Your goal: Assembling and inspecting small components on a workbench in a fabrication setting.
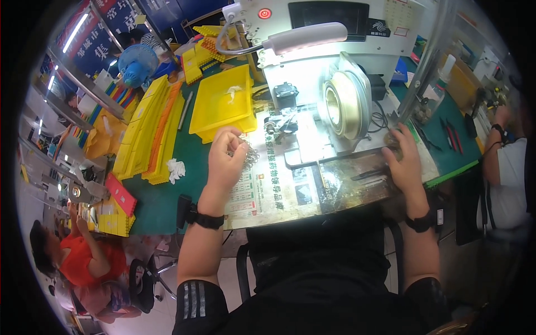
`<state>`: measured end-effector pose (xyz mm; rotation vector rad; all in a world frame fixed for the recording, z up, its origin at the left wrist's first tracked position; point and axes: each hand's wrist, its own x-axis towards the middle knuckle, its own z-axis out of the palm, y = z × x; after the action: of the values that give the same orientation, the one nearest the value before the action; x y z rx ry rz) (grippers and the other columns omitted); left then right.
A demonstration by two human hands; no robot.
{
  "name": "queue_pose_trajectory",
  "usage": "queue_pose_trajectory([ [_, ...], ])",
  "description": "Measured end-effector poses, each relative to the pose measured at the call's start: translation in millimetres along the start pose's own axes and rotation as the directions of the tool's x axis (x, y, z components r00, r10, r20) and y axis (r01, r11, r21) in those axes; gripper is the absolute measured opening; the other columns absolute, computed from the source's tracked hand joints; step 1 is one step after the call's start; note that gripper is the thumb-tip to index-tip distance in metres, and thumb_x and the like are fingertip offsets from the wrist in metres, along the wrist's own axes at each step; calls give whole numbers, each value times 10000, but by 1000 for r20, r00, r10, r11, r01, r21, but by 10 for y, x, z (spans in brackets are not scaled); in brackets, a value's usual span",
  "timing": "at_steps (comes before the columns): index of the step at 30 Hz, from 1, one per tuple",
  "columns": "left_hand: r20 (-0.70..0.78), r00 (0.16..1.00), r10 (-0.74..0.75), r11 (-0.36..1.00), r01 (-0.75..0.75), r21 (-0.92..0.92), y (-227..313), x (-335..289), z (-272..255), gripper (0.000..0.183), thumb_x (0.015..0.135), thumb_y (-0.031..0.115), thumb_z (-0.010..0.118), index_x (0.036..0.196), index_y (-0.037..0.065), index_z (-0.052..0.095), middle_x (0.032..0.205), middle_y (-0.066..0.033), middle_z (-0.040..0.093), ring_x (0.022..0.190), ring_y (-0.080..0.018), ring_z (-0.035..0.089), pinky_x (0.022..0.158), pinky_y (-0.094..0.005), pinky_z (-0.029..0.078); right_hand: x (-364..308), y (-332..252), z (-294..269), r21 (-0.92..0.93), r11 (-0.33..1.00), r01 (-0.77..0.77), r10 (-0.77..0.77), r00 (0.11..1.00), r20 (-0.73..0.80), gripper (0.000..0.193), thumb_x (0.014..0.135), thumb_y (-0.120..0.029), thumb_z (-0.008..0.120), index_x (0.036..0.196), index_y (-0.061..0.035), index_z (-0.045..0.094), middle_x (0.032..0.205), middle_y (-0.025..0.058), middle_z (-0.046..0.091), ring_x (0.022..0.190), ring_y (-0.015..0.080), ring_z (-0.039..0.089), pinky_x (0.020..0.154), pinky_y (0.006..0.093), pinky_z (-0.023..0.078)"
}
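Observation:
My left hand [226, 159] is curled, its thumb pressed toward the bent fingers. What the fingertips hold, if anything, is too small to make out. Right beside it a pile of small metal rings or loops [250, 156] lies on the printed paper [273, 190]. My right hand [404, 159] rests at the bench's right side with thumb and fingers apart, next to a small brownish round piece, partly hidden by the fingers. Between the hands stands a white machine [301, 61] with a brass-coloured wheel [335, 106] and a small metal fixture [286, 123] under bright light.
A yellow bin [223, 103] stands behind my left hand, with long yellow trays [148, 131] and crumpled white tissue [176, 170] farther left. Pliers [451, 135] lie at the right. A lamp [307, 38] overhangs the machine. Other people sit at far left and far right.

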<state>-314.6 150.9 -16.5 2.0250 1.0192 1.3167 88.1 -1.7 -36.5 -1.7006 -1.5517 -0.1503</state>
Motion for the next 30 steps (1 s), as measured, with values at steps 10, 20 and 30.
queue_pose_trajectory([
  [10,27,1000,-16,1000,16,-8,35,-9,6,113,832,9,648,864,31,542,1147,-110,590,855,-159,552,785,-276,461,-1,-15,-6,14,1000,-5,5,1000,-2,492,848,-146,746,1300,-13,602,1453,217,507,1344,401,482,1110,430,395],
  [20,23,1000,11,999,-12,32,-4,5,11,63,890,24,615,943,21,648,1125,-110,624,976,-182,590,821,-290,472,4,-1,-4,24,1000,11,-11,1000,-3,490,844,-130,746,1299,-19,603,1457,216,506,1338,403,491,1103,427,405],
  [30,114,985,-126,965,149,-215,414,73,-68,258,998,64,569,1196,-83,644,1190,-165,665,1027,-145,644,900,-244,483,-4,46,-244,188,980,70,-51,993,-103,189,830,-45,712,1018,-31,696,1165,129,643,1073,281,616,950,385,473],
])
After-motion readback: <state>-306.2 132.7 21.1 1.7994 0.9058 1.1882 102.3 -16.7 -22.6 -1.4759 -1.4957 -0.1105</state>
